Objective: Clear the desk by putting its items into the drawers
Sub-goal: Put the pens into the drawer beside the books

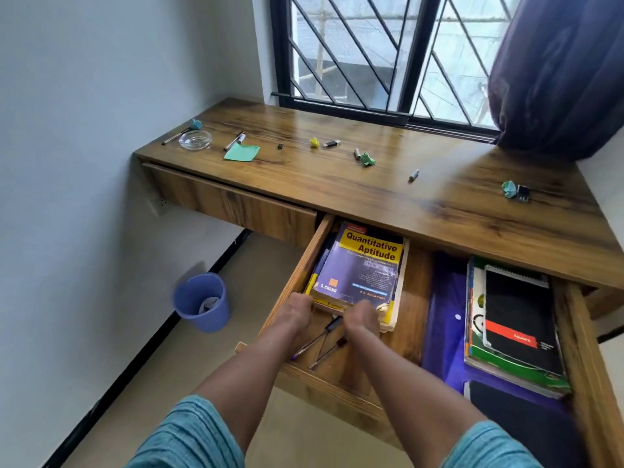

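Note:
An open wooden drawer [297,275] under the desk [439,204] holds a stack of books topped by a purple and yellow "Quantitative Aptitude" book [363,265]. My left hand [297,310] and my right hand [361,319] both grip the near edge of that stack, fingers curled under it. Loose pens [320,339] lie in the drawer below my wrists. To the right in the drawer sit a purple folder [442,319] and a pile of notebooks [516,325]. On the desk lie a glass dish [195,140], a green sticky pad [241,152], pens [234,140] and crumpled papers [368,159].
The left drawer [233,201] is closed. A blue bin [202,301] stands on the floor by the wall. A window with black bars [388,55] and a dark curtain [557,72] are behind the desk. A small black plug [522,193] sits at the desk's right.

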Demonstrator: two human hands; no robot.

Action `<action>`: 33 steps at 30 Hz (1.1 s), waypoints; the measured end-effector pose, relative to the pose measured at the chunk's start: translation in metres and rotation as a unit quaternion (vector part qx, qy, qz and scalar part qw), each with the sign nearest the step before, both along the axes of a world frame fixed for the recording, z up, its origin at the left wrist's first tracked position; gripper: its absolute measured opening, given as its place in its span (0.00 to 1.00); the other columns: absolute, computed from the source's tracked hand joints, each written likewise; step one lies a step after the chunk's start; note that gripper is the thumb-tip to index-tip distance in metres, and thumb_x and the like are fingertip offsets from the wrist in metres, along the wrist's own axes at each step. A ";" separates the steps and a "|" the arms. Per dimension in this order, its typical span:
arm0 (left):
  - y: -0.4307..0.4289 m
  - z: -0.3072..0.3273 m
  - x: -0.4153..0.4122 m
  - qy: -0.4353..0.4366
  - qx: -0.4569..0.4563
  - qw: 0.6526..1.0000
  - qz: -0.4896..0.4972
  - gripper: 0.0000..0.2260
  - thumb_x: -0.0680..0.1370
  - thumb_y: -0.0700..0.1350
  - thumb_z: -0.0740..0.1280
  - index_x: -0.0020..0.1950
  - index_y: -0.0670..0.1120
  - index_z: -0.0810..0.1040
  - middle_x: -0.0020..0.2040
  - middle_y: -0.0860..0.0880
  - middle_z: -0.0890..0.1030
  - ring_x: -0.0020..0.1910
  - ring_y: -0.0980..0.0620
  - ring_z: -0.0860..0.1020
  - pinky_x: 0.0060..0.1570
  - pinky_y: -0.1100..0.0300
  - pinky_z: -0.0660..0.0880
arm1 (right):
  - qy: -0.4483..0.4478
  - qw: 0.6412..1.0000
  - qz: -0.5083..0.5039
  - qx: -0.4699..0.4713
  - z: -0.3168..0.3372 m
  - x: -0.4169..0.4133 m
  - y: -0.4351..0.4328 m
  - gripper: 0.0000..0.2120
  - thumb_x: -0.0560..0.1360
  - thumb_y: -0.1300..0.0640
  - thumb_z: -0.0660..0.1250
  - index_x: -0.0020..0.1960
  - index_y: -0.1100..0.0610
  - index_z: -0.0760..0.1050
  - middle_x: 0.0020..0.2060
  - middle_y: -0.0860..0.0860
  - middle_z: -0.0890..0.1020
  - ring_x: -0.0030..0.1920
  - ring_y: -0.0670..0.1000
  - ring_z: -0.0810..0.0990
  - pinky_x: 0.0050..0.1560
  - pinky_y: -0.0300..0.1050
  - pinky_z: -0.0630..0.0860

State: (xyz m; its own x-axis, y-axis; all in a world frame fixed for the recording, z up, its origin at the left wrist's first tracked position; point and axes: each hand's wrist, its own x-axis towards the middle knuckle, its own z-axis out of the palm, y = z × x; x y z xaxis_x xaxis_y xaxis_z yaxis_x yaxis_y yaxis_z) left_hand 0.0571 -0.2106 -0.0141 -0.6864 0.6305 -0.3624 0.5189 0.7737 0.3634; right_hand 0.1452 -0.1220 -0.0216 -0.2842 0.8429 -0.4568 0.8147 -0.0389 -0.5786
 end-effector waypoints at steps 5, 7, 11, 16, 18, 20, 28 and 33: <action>-0.002 0.028 -0.012 0.041 0.088 0.993 0.061 0.11 0.77 0.42 0.60 0.53 0.45 0.81 0.51 0.43 0.81 0.50 0.43 0.80 0.53 0.52 0.78 | 0.022 0.998 0.028 0.049 0.035 -0.033 0.002 0.13 0.80 0.59 0.56 0.54 0.64 0.77 0.50 0.58 0.81 0.50 0.58 0.79 0.43 0.45 0.72; -0.006 0.037 -0.021 0.052 0.114 0.989 0.073 0.11 0.76 0.43 0.60 0.52 0.45 0.81 0.51 0.43 0.81 0.49 0.42 0.80 0.52 0.52 0.78 | 0.027 0.997 0.042 0.054 0.043 -0.050 -0.004 0.14 0.79 0.59 0.56 0.56 0.64 0.77 0.54 0.59 0.81 0.54 0.60 0.80 0.49 0.47 0.75; -0.021 0.045 -0.050 0.083 0.133 0.985 0.072 0.12 0.77 0.43 0.60 0.55 0.44 0.80 0.53 0.44 0.80 0.51 0.45 0.80 0.52 0.53 0.78 | 0.026 0.996 0.069 0.041 0.053 -0.085 -0.028 0.14 0.79 0.57 0.58 0.58 0.62 0.76 0.58 0.59 0.79 0.58 0.60 0.78 0.54 0.47 0.74; -0.049 0.045 -0.123 0.117 0.142 0.979 0.093 0.14 0.78 0.42 0.61 0.61 0.45 0.77 0.60 0.46 0.78 0.57 0.47 0.78 0.54 0.54 0.75 | 0.060 0.994 0.072 0.058 0.066 -0.152 -0.065 0.14 0.79 0.54 0.60 0.56 0.62 0.78 0.56 0.59 0.80 0.58 0.61 0.78 0.55 0.48 0.74; -0.064 0.047 -0.159 0.120 0.140 0.978 0.098 0.15 0.77 0.42 0.61 0.63 0.45 0.76 0.62 0.46 0.76 0.59 0.47 0.77 0.56 0.54 0.74 | 0.071 0.993 0.069 0.060 0.075 -0.186 -0.081 0.13 0.79 0.55 0.59 0.55 0.62 0.78 0.55 0.58 0.81 0.57 0.60 0.79 0.53 0.46 0.74; -0.081 0.049 -0.198 0.126 0.140 0.977 0.101 0.15 0.77 0.42 0.61 0.63 0.44 0.76 0.63 0.46 0.76 0.61 0.47 0.76 0.58 0.55 0.73 | 0.077 0.992 0.073 0.064 0.084 -0.223 -0.100 0.13 0.79 0.56 0.59 0.55 0.62 0.78 0.55 0.58 0.81 0.57 0.59 0.79 0.51 0.45 0.74; -0.144 0.058 -0.320 0.139 0.120 0.974 0.131 0.14 0.76 0.41 0.61 0.61 0.44 0.78 0.61 0.44 0.77 0.60 0.46 0.76 0.57 0.57 0.72 | 0.085 0.990 0.099 0.053 0.097 -0.343 -0.160 0.12 0.78 0.58 0.59 0.56 0.61 0.78 0.56 0.58 0.80 0.58 0.60 0.78 0.53 0.47 0.74; -0.149 0.050 -0.371 0.140 0.112 0.974 0.136 0.13 0.77 0.42 0.61 0.60 0.44 0.78 0.61 0.44 0.77 0.59 0.46 0.76 0.57 0.56 0.73 | 0.060 0.992 0.097 0.058 0.089 -0.384 -0.166 0.11 0.78 0.59 0.60 0.56 0.62 0.77 0.56 0.58 0.80 0.58 0.60 0.78 0.53 0.47 0.74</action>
State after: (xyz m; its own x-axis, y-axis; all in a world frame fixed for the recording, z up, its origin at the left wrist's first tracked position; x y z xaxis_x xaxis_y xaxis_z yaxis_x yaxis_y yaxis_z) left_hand -0.3138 -0.3593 0.0356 -0.8914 0.4531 -0.0117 0.4086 0.8145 0.4119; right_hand -0.2391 -0.2875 0.0676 -0.4922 0.8124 -0.3126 0.7253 0.1843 -0.6633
